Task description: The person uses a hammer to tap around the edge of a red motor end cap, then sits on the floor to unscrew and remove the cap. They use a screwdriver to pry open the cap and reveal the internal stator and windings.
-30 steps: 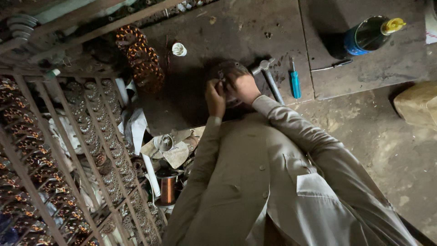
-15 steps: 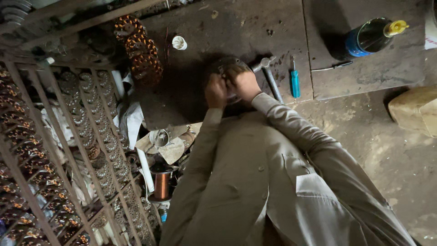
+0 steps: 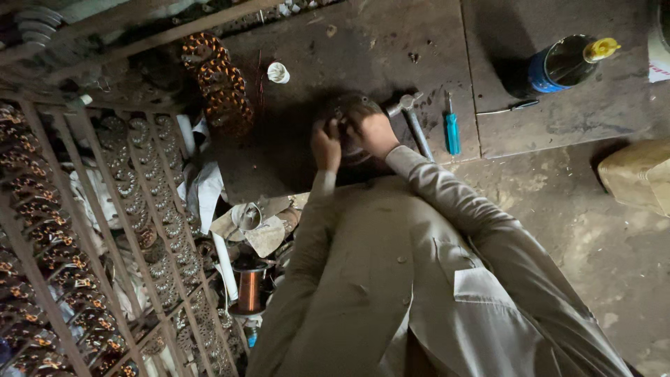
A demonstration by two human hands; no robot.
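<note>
Centrally on the table [image 3: 391, 42], both hands grip a dark round stator [image 3: 349, 119]: left hand [image 3: 326, 144] and right hand [image 3: 375, 132] fingers clamped on it, hammer [image 3: 412, 119] just beside.

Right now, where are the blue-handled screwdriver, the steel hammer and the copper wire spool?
Blue-handled screwdriver [image 3: 453, 132], head view, mid-handle.
Steel hammer [image 3: 417, 132], head view, on its shaft.
Copper wire spool [image 3: 248, 290], head view, on the winding.

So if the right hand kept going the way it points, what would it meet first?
The right hand already lies on the dark round part, fingers pointing up and to the left. Beyond that, probably bare bench, then the small white spool; depth is unclear.
</note>
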